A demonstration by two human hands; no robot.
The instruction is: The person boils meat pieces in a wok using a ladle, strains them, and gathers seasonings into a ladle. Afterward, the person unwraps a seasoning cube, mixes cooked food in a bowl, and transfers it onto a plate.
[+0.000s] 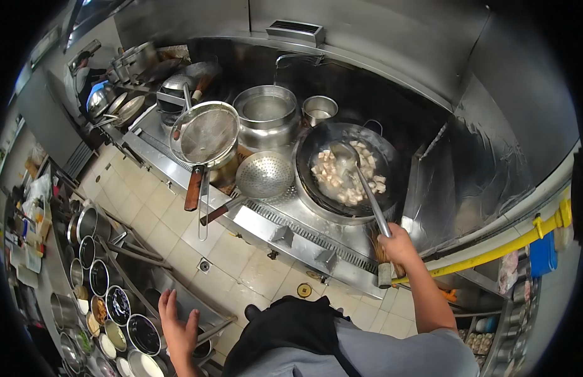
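My right hand (399,244) is closed around the long metal handle of a ladle (367,188). The ladle's bowl rests among pale diced pieces (332,173) in cloudy liquid inside a dark wok (392,151) on the stove. What the pieces are I cannot make out for certain. My left hand (178,327) is raised with its fingers apart and holds nothing. It is nearest to the metal pots of ingredients at the lower left.
A fine mesh strainer (209,133) lies over a pot, left of a perforated skimmer (264,174). Behind stand a large steel pot (265,135) and a smaller pot (319,108). A yellow pipe (492,248) runs along the right. Another person (87,78) stands far left.
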